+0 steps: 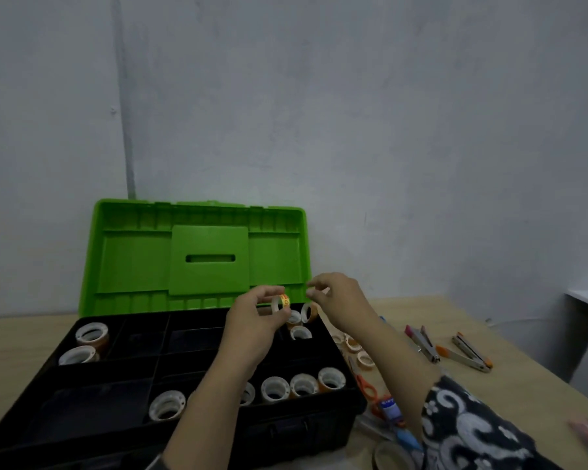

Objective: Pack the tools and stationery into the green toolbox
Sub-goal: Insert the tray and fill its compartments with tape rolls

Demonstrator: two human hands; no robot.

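The toolbox stands open with its green lid (197, 252) upright and a black compartment tray (143, 364) facing me. My left hand (255, 320) pinches a small tape roll (280, 303) with a yellow and red label above the tray's far right compartment. My right hand (336, 300) hovers beside it, fingertips pinched together just above another small tape roll (309, 312); whether it touches that roll is unclear. More tape rolls (299, 385) lie in the near right compartments, and two tape rolls (92, 335) in the far left one.
On the wooden table to the right lie small tape rolls (353, 346), orange-handled scissors (367, 390), a glue bottle (391, 407), staple removers (425, 344) and pliers-like tools (469, 352). A large tape roll (391, 456) sits at the near edge. A wall stands close behind.
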